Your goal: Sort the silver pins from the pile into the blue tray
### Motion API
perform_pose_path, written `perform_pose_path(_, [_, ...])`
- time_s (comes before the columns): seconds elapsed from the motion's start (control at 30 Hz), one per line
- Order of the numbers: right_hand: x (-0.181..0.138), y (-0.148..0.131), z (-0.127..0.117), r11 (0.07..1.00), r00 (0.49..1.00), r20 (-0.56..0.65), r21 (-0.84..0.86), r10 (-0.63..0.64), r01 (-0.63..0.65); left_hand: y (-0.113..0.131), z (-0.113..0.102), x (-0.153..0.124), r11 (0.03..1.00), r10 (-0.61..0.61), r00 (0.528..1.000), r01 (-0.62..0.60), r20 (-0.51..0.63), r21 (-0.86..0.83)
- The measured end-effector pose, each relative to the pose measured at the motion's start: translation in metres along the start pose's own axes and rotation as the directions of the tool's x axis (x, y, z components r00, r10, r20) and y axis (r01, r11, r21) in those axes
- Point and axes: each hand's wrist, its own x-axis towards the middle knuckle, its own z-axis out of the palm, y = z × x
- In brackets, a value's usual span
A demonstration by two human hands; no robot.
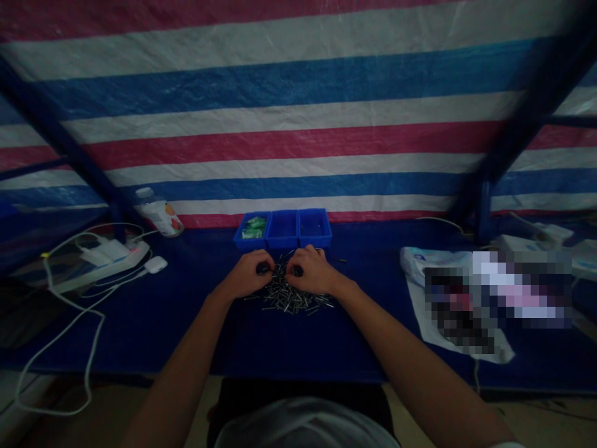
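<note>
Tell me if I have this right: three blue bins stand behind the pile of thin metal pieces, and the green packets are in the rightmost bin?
Not quite: the green packets are in the leftmost bin, as the head view shows. The three blue bins do stand behind the pile of thin metal pieces.

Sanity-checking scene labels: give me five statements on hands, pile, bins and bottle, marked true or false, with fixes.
1. The left hand and right hand are both at the pile of thin metallic pieces. True.
2. Green packets lie in the leftmost blue bin. True.
3. Four blue bins stand in a row. False: three.
4. The pile lies beyond the bins. False: it is on their near side.
5. The bottle is left of the bins. True.
</note>
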Motion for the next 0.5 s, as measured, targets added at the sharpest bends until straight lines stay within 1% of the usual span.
perform_pose_path(0.13, [-0.001,0.0,-0.002,1.0,0.999,0.04,-0.005,-0.024,0.024,-0.001,0.0,-0.002,1.0,-0.004,0.998,0.004,0.058,0.007])
perform_pose_path(0.27, [-0.004,-0.004,-0.002,0.998,0.997,0.038,0.006,-0.067,0.067,-0.003,0.002,-0.003,0.998,-0.036,0.996,0.04,0.081,-0.039])
perform_pose_path(0.33, [-0.005,-0.009,0.0,0.992,0.991,0.037,0.016,-0.126,0.125,-0.003,0.002,-0.002,0.996,-0.067,0.996,0.07,0.061,-0.049])
perform_pose_path(0.4, [-0.006,-0.015,0.003,0.982,0.982,0.041,-0.007,-0.186,0.186,-0.003,0.003,-0.001,0.995,-0.095,0.995,0.095,0.01,-0.033])
perform_pose_path(0.43, [-0.007,-0.018,0.006,0.978,0.978,0.043,-0.031,-0.203,0.204,-0.004,0.003,0.0,0.994,-0.104,0.994,0.103,-0.02,-0.021])
perform_pose_path(0.5, [-0.007,-0.023,0.01,0.975,0.979,0.037,-0.09,-0.199,0.202,-0.004,0.003,0.001,0.994,-0.111,0.991,0.111,-0.078,0.0])
